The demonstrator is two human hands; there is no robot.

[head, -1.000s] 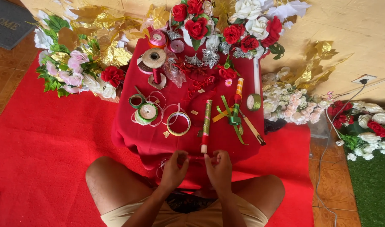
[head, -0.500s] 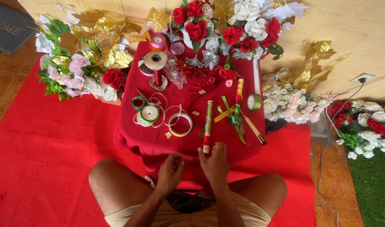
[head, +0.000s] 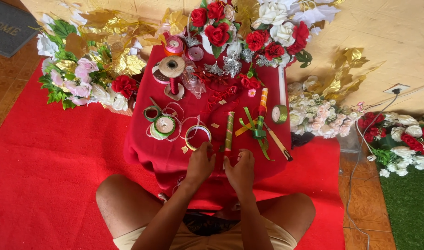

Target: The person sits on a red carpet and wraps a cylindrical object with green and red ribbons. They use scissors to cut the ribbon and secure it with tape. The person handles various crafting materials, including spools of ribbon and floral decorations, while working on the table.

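I sit cross-legged at a low table draped in red cloth (head: 147, 153). A thin stick wrapped in red, green and gold (head: 228, 132) lies on it, pointing at me. My right hand (head: 242, 172) is closed at the stick's near end. My left hand (head: 199, 164) is beside it with its fingers curled next to a roll of pale green ribbon (head: 198, 136); what it pinches is hidden. The two hands nearly touch.
On the cloth lie a green ribbon bow (head: 257, 132), a green tape roll (head: 165, 125), a gold tape roll (head: 280, 114), a twine spool (head: 171, 68) and pink spools (head: 174, 46). Artificial red and white roses (head: 263, 28) and gold leaves (head: 105, 41) ring the table. A cable (head: 360, 153) runs on the right.
Both hands have moved forward and closer together, up to the near end of the stick. The things on the table have not moved.
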